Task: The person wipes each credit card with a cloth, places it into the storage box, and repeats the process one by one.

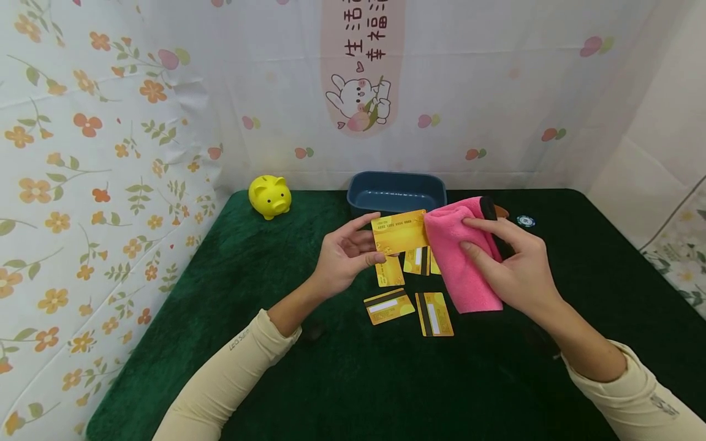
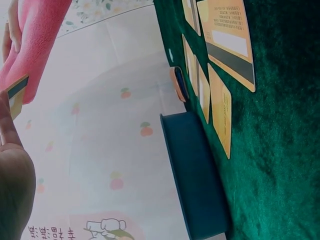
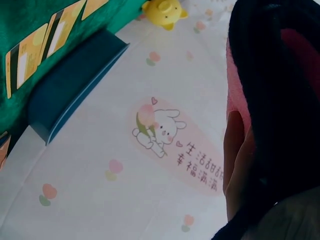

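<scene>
Pinched between thumb and fingers of my left hand [image 1: 349, 252] is a gold bank card [image 1: 399, 231], its number side toward the head camera. My right hand [image 1: 521, 263] grips a folded pink cloth [image 1: 460, 257] with a black edge, and the cloth overlaps the card's right end in the head view. Below them on the table lie several more gold cards: one [image 1: 388, 306] and another [image 1: 434, 315] in front show their dark stripes. Behind these, a card [image 1: 390, 273] lies number side up, beside a striped card [image 1: 416, 261]. The cloth partly hides the cards at the right.
A blue rectangular tray [image 1: 396, 203] stands at the back of the green-covered table [image 1: 276, 380]. Toward the back left sits a yellow piggy bank [image 1: 269, 196]. A blue-and-white poker chip [image 1: 526, 221] lies at the back right, near a brown item [image 1: 501, 212] partly behind the cloth.
</scene>
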`<action>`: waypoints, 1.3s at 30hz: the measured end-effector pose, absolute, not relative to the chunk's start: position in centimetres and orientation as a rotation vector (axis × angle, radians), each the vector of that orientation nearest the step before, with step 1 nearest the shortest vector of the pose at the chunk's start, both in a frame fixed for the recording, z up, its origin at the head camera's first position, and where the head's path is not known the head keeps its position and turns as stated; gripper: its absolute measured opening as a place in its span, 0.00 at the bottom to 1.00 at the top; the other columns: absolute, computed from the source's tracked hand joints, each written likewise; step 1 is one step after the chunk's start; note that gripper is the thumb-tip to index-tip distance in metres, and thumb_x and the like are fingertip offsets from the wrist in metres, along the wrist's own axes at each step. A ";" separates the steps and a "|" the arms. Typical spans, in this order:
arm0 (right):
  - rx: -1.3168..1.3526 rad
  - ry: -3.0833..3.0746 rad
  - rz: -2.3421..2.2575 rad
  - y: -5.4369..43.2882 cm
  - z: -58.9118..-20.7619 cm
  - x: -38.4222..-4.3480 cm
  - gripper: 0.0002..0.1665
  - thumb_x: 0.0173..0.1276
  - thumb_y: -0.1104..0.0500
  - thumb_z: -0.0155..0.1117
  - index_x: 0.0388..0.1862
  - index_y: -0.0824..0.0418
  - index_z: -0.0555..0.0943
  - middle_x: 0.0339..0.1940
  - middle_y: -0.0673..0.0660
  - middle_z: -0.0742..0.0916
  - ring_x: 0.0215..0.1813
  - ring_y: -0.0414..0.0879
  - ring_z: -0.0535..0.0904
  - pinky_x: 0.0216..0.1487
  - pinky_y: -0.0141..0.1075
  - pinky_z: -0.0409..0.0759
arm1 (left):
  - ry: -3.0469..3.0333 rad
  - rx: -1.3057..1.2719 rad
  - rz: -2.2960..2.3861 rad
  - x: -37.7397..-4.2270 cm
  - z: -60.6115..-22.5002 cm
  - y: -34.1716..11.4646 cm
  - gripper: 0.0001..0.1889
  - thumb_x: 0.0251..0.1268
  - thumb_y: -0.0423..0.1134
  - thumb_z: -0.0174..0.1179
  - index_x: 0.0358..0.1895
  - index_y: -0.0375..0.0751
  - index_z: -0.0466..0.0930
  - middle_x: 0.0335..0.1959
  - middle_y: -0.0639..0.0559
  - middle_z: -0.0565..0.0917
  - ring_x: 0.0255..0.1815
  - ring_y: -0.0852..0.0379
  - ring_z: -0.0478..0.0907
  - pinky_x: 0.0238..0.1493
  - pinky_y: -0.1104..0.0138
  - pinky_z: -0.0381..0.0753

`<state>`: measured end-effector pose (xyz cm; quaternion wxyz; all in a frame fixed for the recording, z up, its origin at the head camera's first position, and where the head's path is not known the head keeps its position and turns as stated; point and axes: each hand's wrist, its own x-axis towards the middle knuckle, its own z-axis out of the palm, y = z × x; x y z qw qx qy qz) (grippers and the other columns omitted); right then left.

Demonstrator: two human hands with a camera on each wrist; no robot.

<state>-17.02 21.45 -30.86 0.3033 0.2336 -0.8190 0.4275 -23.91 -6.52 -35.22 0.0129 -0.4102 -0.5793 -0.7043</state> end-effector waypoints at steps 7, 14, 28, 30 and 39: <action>0.630 -2.180 1.102 21.6 -31.1 -16.5 0.30 0.53 0.80 0.71 0.56 0.63 0.84 0.45 0.59 0.85 0.41 0.35 0.79 0.38 0.19 0.78 | -1.746 -1.238 -2.271 -23.8 -35.1 -6.6 0.41 0.60 0.41 0.70 0.71 0.25 0.59 0.57 0.22 0.76 0.52 0.50 0.84 0.53 0.56 0.83; 0.656 -2.178 1.084 21.6 -31.4 -16.2 0.30 0.50 0.80 0.72 0.54 0.64 0.84 0.45 0.60 0.86 0.40 0.34 0.79 0.38 0.19 0.78 | -1.730 -1.173 -2.265 -23.8 -35.0 -6.6 0.39 0.61 0.38 0.69 0.71 0.28 0.60 0.59 0.23 0.75 0.53 0.50 0.83 0.54 0.56 0.82; 0.658 -2.148 1.087 22.2 -31.8 -16.6 0.30 0.48 0.81 0.72 0.52 0.66 0.85 0.43 0.60 0.86 0.40 0.35 0.79 0.38 0.19 0.78 | -1.700 -1.119 -2.461 -23.8 -35.0 -6.4 0.46 0.56 0.48 0.71 0.72 0.28 0.57 0.61 0.24 0.72 0.52 0.52 0.83 0.48 0.66 0.84; 0.667 -2.138 1.091 22.3 -31.9 -16.7 0.30 0.47 0.82 0.72 0.52 0.67 0.85 0.43 0.61 0.86 0.41 0.35 0.79 0.38 0.19 0.78 | -1.711 -1.122 -2.455 -23.9 -35.1 -6.3 0.46 0.55 0.47 0.71 0.71 0.27 0.58 0.62 0.27 0.72 0.54 0.51 0.81 0.51 0.65 0.84; 0.767 -2.108 1.110 22.3 -32.0 -16.8 0.31 0.45 0.83 0.72 0.51 0.69 0.84 0.45 0.59 0.86 0.43 0.35 0.80 0.42 0.21 0.79 | -1.660 -1.142 -2.342 -24.2 -35.6 -6.0 0.48 0.53 0.53 0.73 0.64 0.18 0.60 0.67 0.28 0.65 0.59 0.51 0.73 0.54 0.67 0.79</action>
